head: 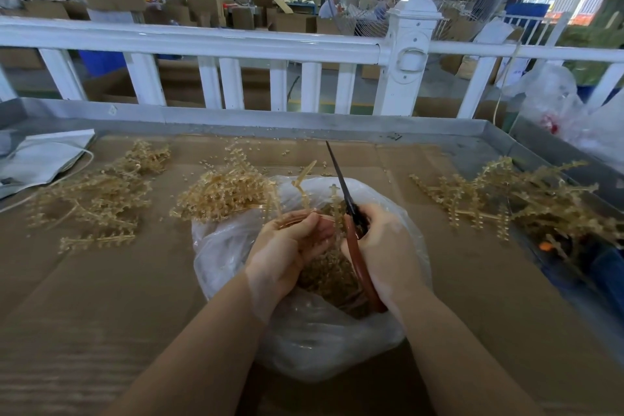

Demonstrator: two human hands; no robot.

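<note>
My left grip [287,246] pinches a sprig [305,174], stem pointing up and away, just left of the scissors [341,186] clasped in my right grip [381,246].

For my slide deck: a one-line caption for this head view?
Right hand holds red-handled scissors while left hand pinches an amber plastic sprue strip over a clear plastic bag.

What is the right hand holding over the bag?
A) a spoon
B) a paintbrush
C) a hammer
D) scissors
D: the right hand grips scissors by their reddish-brown handles, blades pointing up above the plastic bag, while the left hand pinches a plastic sprig.
</note>
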